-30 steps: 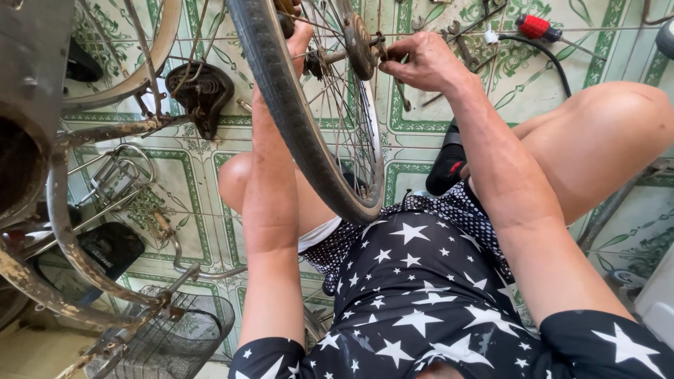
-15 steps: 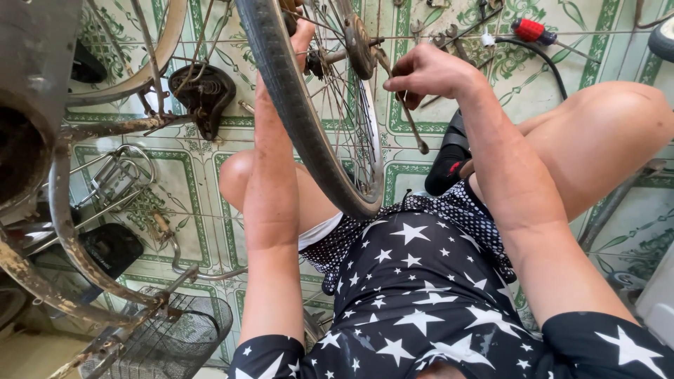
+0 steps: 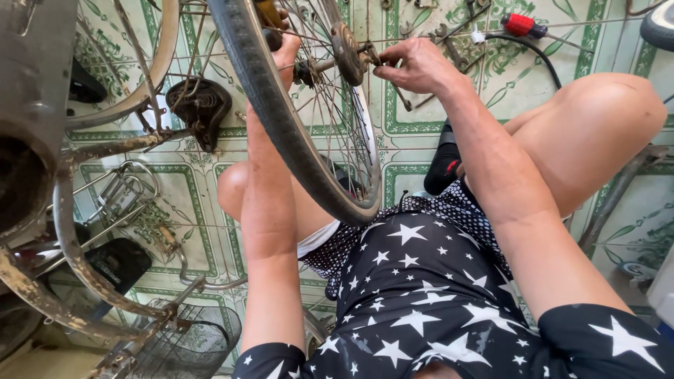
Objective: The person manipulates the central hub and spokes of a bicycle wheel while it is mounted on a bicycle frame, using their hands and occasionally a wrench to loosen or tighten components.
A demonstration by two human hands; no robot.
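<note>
A bicycle wheel (image 3: pixel 281 119) with a black tyre stands upright between my knees. Its rusty hub (image 3: pixel 347 52) is at the top centre. My left hand (image 3: pixel 286 49) reaches up behind the tyre to the hub's left end. Its fingers are curled around a brown-handled tool (image 3: pixel 267 12), which the tyre partly hides. My right hand (image 3: pixel 420 67) is at the axle's right end, pinching a thin metal wrench (image 3: pixel 403 98) whose free end points down toward the floor. I sit in star-printed shorts with both knees raised.
An upturned rusty bicycle frame (image 3: pixel 67 231) fills the left side, with a black saddle (image 3: pixel 200 105) and a wire basket (image 3: pixel 186 344). A red-handled tool (image 3: pixel 521 24) and a black hose (image 3: pixel 537 56) lie on the green-patterned tiles. A black shoe (image 3: pixel 442 165) sits under my right arm.
My right hand dropped away from the hub with the wrench, then came back up to the axle end. My left hand and the wheel stayed in place.
</note>
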